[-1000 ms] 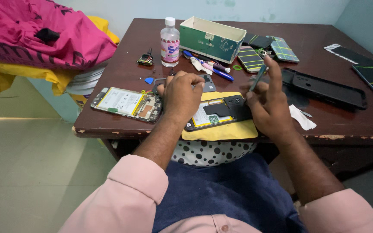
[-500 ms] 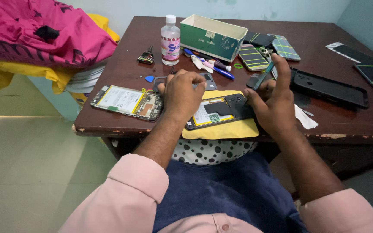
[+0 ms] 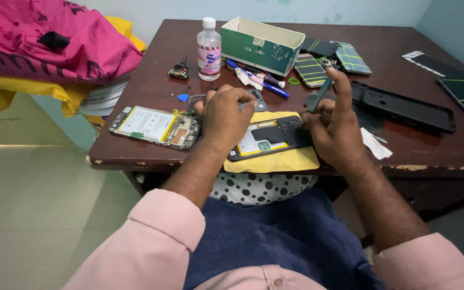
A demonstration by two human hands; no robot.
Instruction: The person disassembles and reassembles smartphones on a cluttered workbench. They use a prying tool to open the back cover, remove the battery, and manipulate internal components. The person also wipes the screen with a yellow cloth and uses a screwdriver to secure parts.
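An opened phone (image 3: 268, 137) with its back off lies on a yellow cloth (image 3: 275, 161) at the near edge of the dark wooden table (image 3: 393, 156). My left hand (image 3: 225, 115) rests curled over the phone's left end and holds it down. My right hand (image 3: 335, 126) is at the phone's right end and grips a thin grey tool (image 3: 320, 96), its tip pointing down towards the phone, the index finger raised.
A second opened phone (image 3: 156, 127) lies left of my hands. Behind are a small clear bottle (image 3: 209, 49), a green box (image 3: 261, 45), pens (image 3: 264, 83), phone cases (image 3: 310, 70), a black back cover (image 3: 406, 109) and a white scrap (image 3: 374, 144). Pink and yellow fabric (image 3: 44, 48) is piled at left.
My right hand has shifted the tool from resting low by the phone to held upright, with the index finger now lifted. My left hand has stayed on the phone.
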